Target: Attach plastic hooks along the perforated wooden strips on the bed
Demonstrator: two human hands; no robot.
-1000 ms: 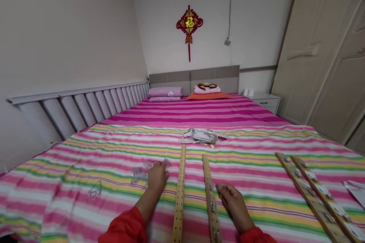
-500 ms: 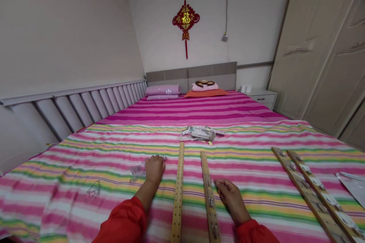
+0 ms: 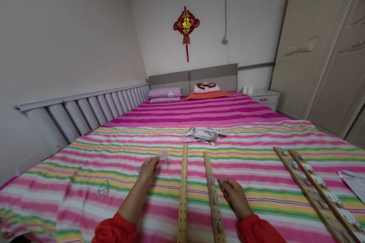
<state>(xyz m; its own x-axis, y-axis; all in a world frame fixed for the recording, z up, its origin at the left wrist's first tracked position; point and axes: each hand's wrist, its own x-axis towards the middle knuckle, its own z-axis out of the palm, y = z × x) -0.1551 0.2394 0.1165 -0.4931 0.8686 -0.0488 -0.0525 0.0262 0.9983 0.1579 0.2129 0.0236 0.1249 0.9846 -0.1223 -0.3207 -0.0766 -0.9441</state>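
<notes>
Two long wooden slats lie side by side on the striped bedspread: a left slat (image 3: 183, 190) with rows of holes and a right slat (image 3: 213, 193) carrying small metal fittings. My left hand (image 3: 148, 168) is lifted just above the spread left of the slats, fingers pinched on a small clear plastic piece (image 3: 164, 156). My right hand (image 3: 233, 194) rests on the bedspread against the right slat's edge, fingers curled, with nothing visible in it.
A pile of clear hardware bags (image 3: 203, 134) lies beyond the slats. Two more slats with round fittings (image 3: 313, 190) lie at the right, next to a grey sheet (image 3: 353, 182). Pillows (image 3: 165, 93), a padded side rail (image 3: 94, 106), a nightstand (image 3: 264, 97) and a wardrobe (image 3: 327, 57) surround the bed.
My left hand has risen from the small clear bags on the spread and moved slightly forward, now pinching a small clear piece. My right hand has stayed beside the right slat.
</notes>
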